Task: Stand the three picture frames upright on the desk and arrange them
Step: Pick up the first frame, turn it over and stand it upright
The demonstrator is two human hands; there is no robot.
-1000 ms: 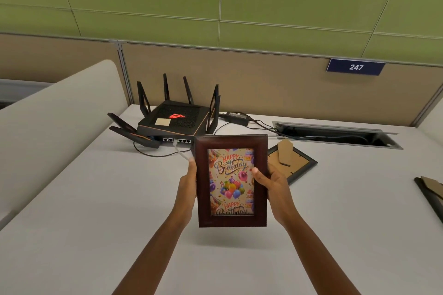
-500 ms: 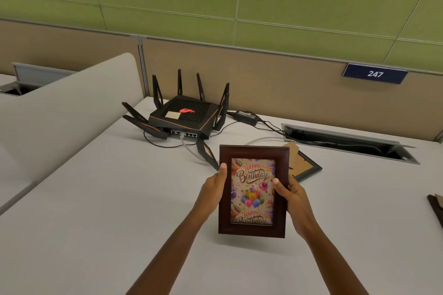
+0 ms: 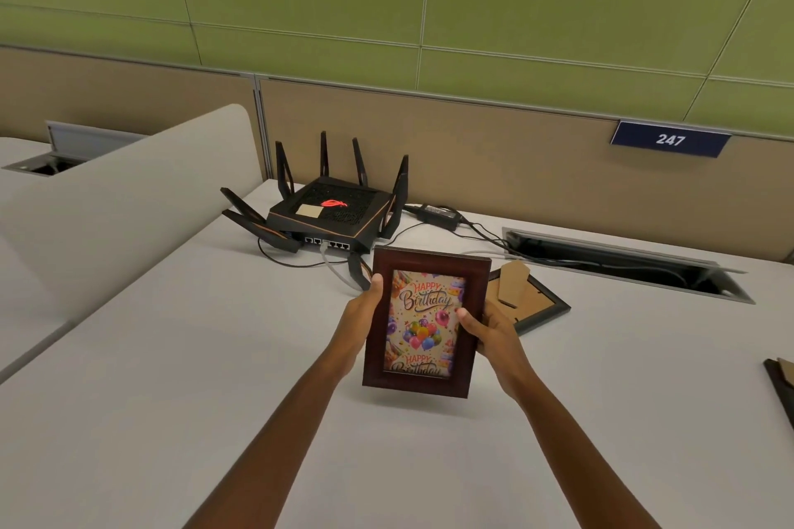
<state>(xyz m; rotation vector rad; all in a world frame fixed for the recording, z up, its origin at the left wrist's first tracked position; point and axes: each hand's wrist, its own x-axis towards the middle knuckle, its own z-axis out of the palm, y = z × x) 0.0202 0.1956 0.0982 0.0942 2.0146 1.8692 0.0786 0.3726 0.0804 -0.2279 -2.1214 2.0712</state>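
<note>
Brown wood frame [image 3: 425, 322] with the "Happy Birthday" balloon print is in both your hands, held upright and facing you, leaning a little, over the middle of the white desk [image 3: 172, 378]. Can't tell whether its bottom edge touches the desk; there's a shadow right under it. Your left hand [image 3: 361, 314] grips the left edge, thumb on the front moulding, other fingers hidden behind. Your right hand [image 3: 490, 331] grips the right edge, thumb on the front rim beside the print, remaining fingers wrapped round the back and out of sight. Frame's stand isn't visible from this side. Print's lower "Birthday" line is partly cut by the inner rim. Second frame [image 3: 530, 301], black, lies face down just behind your right hand, cardboard back and easel flap up; its near-left part is covered by the held frame and your hand. Third frame [image 3: 782, 387] is cut off at the right edge of the view, only a dark corner and a bit of tan backing show, lying flat, well apart from the others. Black router [image 3: 331, 215] with antennas sits at the back by the partition, one antenna partly hidden behind the held frame. Power adapter [image 3: 438, 213] and cables run into the cable slot [image 3: 623, 266]. Blue plate "247" [image 3: 670, 139] on the partition.
</note>
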